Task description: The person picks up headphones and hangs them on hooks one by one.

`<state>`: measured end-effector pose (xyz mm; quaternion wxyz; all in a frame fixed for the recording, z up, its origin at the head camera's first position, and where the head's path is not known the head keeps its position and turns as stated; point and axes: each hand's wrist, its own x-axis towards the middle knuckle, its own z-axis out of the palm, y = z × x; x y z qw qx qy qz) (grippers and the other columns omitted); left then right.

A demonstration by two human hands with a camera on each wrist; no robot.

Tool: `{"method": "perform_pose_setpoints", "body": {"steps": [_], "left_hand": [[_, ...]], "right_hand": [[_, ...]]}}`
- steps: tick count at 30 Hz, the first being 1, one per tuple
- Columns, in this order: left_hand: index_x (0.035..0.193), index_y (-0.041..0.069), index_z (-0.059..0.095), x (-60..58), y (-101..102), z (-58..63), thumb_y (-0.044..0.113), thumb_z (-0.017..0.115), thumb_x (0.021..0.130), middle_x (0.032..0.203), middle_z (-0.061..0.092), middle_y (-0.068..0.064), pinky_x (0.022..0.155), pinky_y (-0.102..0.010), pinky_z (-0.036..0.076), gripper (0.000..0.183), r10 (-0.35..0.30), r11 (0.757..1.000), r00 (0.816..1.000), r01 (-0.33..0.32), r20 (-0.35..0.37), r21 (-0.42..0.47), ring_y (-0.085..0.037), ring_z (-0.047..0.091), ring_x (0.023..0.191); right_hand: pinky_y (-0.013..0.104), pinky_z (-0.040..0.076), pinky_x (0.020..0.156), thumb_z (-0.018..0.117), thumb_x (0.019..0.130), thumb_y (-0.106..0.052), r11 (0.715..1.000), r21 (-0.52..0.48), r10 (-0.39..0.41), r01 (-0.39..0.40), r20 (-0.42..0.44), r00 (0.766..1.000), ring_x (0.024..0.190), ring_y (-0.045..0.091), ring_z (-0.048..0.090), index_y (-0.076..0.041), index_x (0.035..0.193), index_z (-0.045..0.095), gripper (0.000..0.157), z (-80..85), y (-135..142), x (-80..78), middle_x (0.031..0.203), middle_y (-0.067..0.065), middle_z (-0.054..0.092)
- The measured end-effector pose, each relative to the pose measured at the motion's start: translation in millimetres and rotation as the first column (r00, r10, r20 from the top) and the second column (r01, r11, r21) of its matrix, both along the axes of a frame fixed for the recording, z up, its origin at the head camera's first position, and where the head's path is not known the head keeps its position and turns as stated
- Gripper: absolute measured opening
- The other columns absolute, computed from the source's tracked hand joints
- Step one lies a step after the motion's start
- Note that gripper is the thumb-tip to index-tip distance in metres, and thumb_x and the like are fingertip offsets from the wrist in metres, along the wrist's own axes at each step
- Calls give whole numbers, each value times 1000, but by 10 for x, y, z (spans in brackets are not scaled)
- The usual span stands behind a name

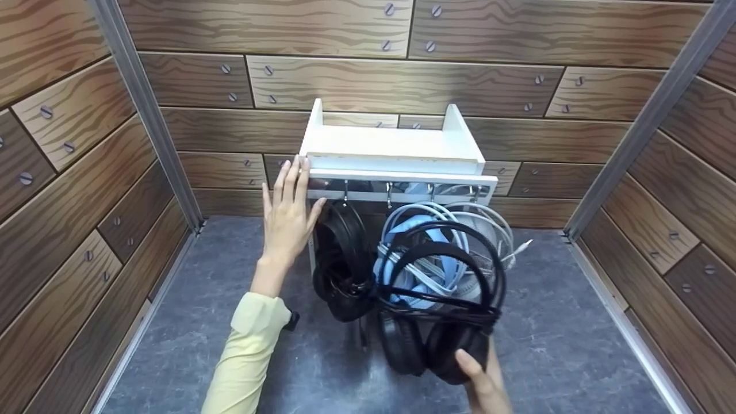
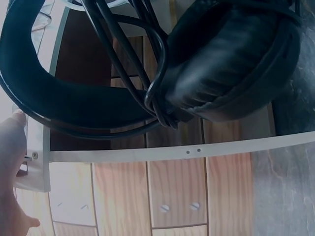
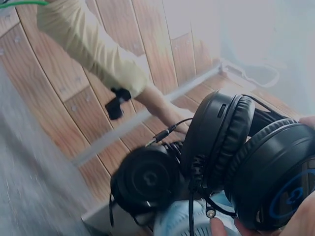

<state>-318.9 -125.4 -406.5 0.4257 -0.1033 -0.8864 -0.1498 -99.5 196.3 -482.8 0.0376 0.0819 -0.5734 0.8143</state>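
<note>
My right hand grips black headphones by an ear cup, their cable bundled around the band. They stand in front of a white rack. With fingers extended, my left hand rests on the left end of the rack's hook rail. Other black headphones hang at the left hook, beside that hand. Light-blue headphones with looped cables hang at the middle, partly hidden behind the held pair. In the right wrist view, the held headphones show both ear cups and a dangling cable plug.
A white-grey looped cable with a plug hangs at the rail's right. Metal hooks line the rail. Wood-patterned walls enclose the grey floor at the back and both sides.
</note>
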Motion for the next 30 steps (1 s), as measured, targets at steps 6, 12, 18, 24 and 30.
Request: {"method": "perform_pose_setpoints", "body": {"steps": [6,12,18,24,30], "left_hand": [[146,25,24,22,-55,-24,46,50,90,152,19,4,111,-55,5,65,-38,999,999,38,-34,2,-16,14,140],[143,26,32,52,-136,23,44,49,92,149,28,5,110,-55,11,57,-91,995,995,92,-48,28,-15,20,139],[137,23,43,84,-236,101,37,52,92,143,39,4,110,-54,14,49,-139,989,987,142,-79,32,-17,30,135],[135,20,46,134,-302,142,32,57,90,141,42,5,109,-53,16,48,-159,985,983,164,-97,48,-19,34,132],[136,19,46,166,-341,154,35,53,92,141,42,5,109,-53,17,47,-149,988,986,152,-80,25,-19,34,132]], "right_hand": [[28,40,96,44,90,-7,999,10,47,-47,10,999,116,13,49,-22,143,23,59,19,-135,6,130,0,47],[26,33,101,45,90,-9,990,12,142,-142,7,990,124,15,41,-19,145,18,62,55,-329,8,137,7,40],[29,33,101,51,87,-9,989,-9,151,-151,35,988,126,15,37,-23,146,17,69,133,-519,-40,143,7,30],[30,31,103,54,86,-9,992,-28,128,-127,55,990,129,18,33,-27,146,18,72,157,-709,-100,146,7,27],[34,35,101,57,85,-10,993,-50,107,-103,72,992,123,24,41,-26,143,23,69,114,-886,-145,139,11,36]]}}
